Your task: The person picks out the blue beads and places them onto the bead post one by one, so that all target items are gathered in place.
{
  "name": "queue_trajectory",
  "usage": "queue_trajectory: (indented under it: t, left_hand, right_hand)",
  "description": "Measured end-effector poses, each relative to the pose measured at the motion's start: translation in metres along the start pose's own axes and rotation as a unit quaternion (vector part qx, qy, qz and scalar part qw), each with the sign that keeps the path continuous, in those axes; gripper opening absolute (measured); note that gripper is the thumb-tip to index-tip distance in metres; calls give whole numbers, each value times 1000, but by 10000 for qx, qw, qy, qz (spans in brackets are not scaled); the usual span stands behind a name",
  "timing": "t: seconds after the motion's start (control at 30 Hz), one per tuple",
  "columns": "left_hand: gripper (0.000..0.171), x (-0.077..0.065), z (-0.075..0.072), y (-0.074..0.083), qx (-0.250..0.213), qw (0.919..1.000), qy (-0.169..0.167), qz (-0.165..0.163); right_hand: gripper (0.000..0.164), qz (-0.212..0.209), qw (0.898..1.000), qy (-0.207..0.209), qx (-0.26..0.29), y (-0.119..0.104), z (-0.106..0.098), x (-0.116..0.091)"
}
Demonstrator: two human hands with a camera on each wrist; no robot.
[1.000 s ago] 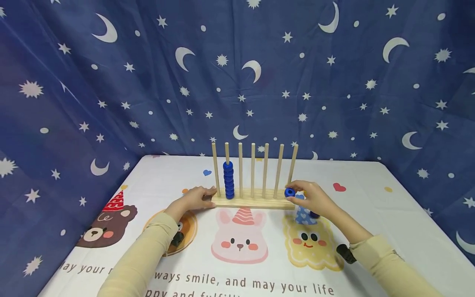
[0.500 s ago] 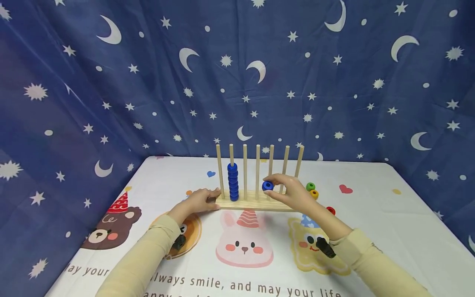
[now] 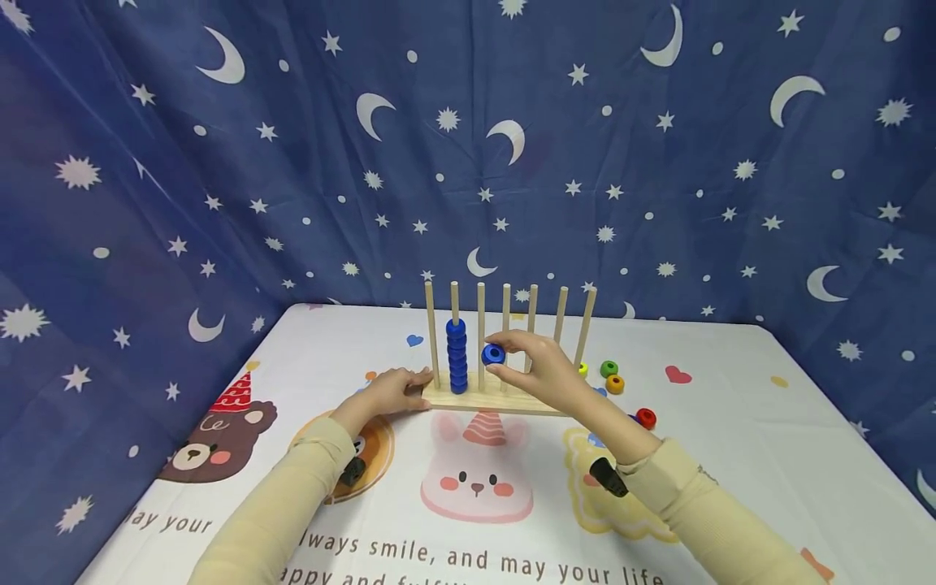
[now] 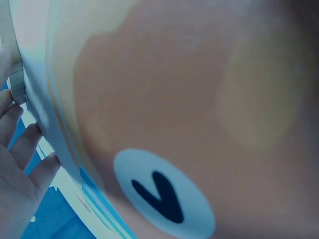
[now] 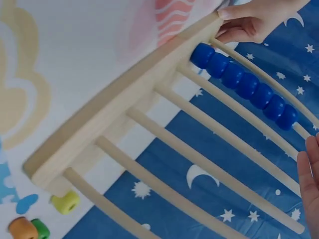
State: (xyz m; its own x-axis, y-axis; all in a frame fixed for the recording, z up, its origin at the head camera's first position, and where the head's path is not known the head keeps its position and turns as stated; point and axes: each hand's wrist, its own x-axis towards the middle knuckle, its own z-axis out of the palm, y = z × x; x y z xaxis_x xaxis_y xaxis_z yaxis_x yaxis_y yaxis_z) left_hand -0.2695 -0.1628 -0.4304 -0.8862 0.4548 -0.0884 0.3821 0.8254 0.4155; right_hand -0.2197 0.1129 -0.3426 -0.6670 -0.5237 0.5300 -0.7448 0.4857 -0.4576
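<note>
A wooden bead stand [image 3: 504, 400] with several upright pegs sits on the table. Blue beads [image 3: 457, 357] are stacked on its second peg from the left. My left hand [image 3: 387, 392] grips the left end of the base, thumb at the front edge; the right wrist view shows the same hold. Between thumb and fingers of my right hand [image 3: 544, 370] is a loose blue bead [image 3: 486, 357], held in front of the third and fourth pegs, below their tops. In the right wrist view only some fingers [image 5: 311, 174] of that hand show, and the held bead is out of sight.
Right of the stand lie a green bead [image 3: 609, 369], an orange bead [image 3: 615, 384], a partly hidden yellow bead [image 3: 582, 369] and a red bead [image 3: 646, 418] beside a partly covered blue one. A blue star-and-moon curtain [image 3: 468, 162] hangs behind the printed tablecloth [image 3: 351, 325].
My right hand has carried the blue bead leftward and up from the stand's right end, uncovering the coloured beads there. The left hand stays on the base, and the view has shifted slightly.
</note>
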Motion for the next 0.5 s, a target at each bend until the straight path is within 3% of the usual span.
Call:
queue_trajectory:
  t: [0.27,0.5]
  left_hand:
    - [58,-1,-2,1,53,9997,205,102]
    - [58,-2,0,2,-8,9999,160,62]
  right_hand:
    - [38,-143,9996,200,111,-3,-2,14]
    - [39,38,9993,277,239,-6,-1,22]
